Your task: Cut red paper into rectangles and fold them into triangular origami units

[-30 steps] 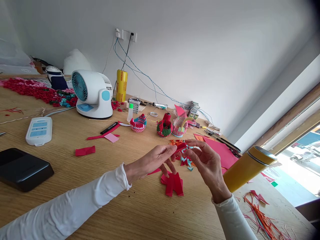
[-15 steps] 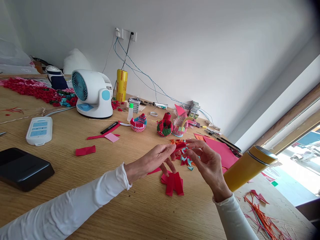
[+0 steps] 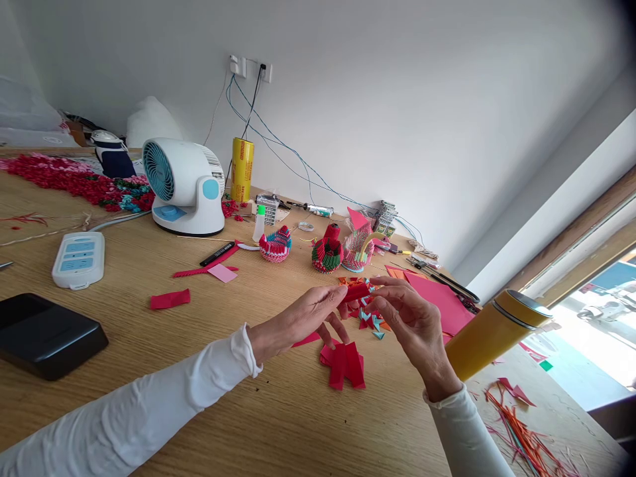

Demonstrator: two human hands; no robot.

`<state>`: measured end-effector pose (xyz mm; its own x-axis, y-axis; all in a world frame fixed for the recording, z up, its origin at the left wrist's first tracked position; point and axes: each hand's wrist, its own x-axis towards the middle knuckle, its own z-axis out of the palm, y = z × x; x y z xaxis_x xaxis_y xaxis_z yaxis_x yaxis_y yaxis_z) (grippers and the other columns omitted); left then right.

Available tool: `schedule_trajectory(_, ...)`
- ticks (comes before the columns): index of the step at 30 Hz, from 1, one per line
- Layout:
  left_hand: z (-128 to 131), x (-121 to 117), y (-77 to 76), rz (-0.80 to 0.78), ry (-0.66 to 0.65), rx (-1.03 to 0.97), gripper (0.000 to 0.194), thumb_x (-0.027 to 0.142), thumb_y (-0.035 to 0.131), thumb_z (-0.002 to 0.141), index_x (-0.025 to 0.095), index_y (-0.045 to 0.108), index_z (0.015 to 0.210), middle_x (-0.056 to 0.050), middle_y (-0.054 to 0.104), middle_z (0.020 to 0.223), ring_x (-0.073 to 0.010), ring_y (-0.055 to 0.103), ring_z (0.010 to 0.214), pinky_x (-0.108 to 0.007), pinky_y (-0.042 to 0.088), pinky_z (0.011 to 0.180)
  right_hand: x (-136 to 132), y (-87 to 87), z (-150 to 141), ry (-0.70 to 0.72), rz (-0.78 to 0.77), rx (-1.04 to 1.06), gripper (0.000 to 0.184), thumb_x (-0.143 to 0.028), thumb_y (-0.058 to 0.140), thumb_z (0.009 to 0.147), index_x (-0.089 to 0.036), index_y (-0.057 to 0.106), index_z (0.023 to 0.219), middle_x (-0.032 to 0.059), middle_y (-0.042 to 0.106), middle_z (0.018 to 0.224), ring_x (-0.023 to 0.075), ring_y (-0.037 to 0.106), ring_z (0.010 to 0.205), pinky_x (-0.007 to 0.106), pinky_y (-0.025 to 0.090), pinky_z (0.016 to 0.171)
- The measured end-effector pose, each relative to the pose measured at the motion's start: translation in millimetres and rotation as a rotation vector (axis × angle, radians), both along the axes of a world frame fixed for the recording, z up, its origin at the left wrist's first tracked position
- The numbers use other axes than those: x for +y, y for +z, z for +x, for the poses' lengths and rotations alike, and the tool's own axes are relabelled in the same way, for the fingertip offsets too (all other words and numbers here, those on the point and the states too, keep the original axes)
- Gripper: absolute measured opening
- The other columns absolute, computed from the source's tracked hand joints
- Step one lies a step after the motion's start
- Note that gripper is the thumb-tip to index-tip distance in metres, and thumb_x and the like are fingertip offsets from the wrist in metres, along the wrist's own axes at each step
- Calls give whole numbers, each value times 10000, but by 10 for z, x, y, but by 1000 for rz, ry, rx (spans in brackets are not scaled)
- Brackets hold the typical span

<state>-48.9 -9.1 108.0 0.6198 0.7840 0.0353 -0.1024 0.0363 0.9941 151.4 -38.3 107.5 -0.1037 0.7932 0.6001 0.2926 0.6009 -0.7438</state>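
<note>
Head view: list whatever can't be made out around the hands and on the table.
All in the head view:
- Red paper strip: the end in the left hand is hidden by that hand; whether the right hand grips it is unclear.
- Folded paper pieces: too small and hand-covered to count.
- Black box: cut off by the left edge.
- Yellow roll: print too small to read.

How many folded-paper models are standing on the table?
3: a pink-and-blue one beside the green-capped bottle, a red-and-green one to the right, and a pink one right of that. Others could be hidden behind them.
</note>
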Motion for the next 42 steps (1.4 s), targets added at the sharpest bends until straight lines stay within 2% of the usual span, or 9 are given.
schedule_trajectory(6, 17, 7, -14, 22, 27, -2, 347, 493, 430, 936, 166, 547, 930, -12, 529, 878, -125, 652, 637, -223, 473, 499, -15, 21, -5, -40, -46, -45, 146, -343, 649, 875, -243, 734, 811, 102, 629, 1120, 261, 639, 980, 336, 584, 654)
schedule_trajectory(9, 12, 13, -8, 37, 27, 1, 364, 506, 429, 934, 169, 565, 953, -17, 545, 888, -126, 650, 637, -219, 464, 493, -13, 24, -12, -46, -60, -61, 163, -359, 643, 877, -247, 731, 796, 99, 632, 1120, 269, 628, 1009, 326, 576, 640)
schedule_trajectory(14, -7, 44, -14, 136, -14, 69, 422, 544, 430, 924, 165, 563, 1053, -5, 592, 774, -116, 616, 573, -217, 447, 493, 15, -10, -31, -17, -82, -42, 149, -348, 642, 882, -223, 682, 812, 82, 657, 1053, 192, 662, 790, 315, 557, 636)
schedule_trajectory(18, -8, 75, -58, 276, -3, 105, 432, 545, 402, 934, 151, 575, 968, 18, 547, 678, -108, 601, 559, -201, 449, 501, 44, -55, -47, 19, -157, 39, 146, -323, 676, 859, -231, 568, 892, 6, 658, 820, 143, 651, 622, 297, 541, 606)
schedule_trajectory(21, -3, 93, -87, 316, -14, 84, 418, 536, 422, 929, 148, 577, 923, -1, 572, 751, -109, 613, 596, -197, 472, 506, 46, -57, -51, 27, -158, 63, 201, -321, 678, 852, -240, 523, 952, -18, 647, 771, 142, 657, 611, 285, 543, 590)
schedule_trajectory(25, 8, 124, -118, 262, -78, 23, 390, 502, 481, 914, 141, 581, 1022, -61, 616, 973, -113, 635, 637, -201, 494, 488, 22, -19, -52, -19, -116, -2, 211, -321, 631, 876, -244, 554, 1057, 13, 670, 849, 147, 657, 618, 288, 538, 570)
schedule_trajectory(30, 15, 181, -148, 89, -54, -34, 330, 373, 645, 839, 136, 591, 1063, -106, 613, 1097, -130, 644, 726, -195, 514, 488, 1, 0, -31, -119, -88, -34, 106, -288, 601, 870, -225, 651, 940, 18, 659, 756, 165, 633, 616, 287, 514, 539)
schedule_trajectory(38, -22, 204, -128, -19, 70, -91, 213, 240, 642, 832, 144, 608, 1019, -67, 639, 939, -123, 635, 723, -196, 500, 516, 6, 108, 188, -312, -107, 175, 129, -218, 608, 781, -203, 685, 883, -13, 616, 592, 140, 594, 527, 256, 481, 494)
schedule_trajectory(42, -36, 193, -97, -12, 97, -83, 223, 253, 626, 848, 163, 578, 1046, -49, 623, 928, -112, 634, 699, -192, 492, 514, -64, 277, 401, -296, -218, 85, 108, -208, 601, 741, -193, 687, 805, 1, 640, 597, 131, 581, 507, 246, 488, 492)
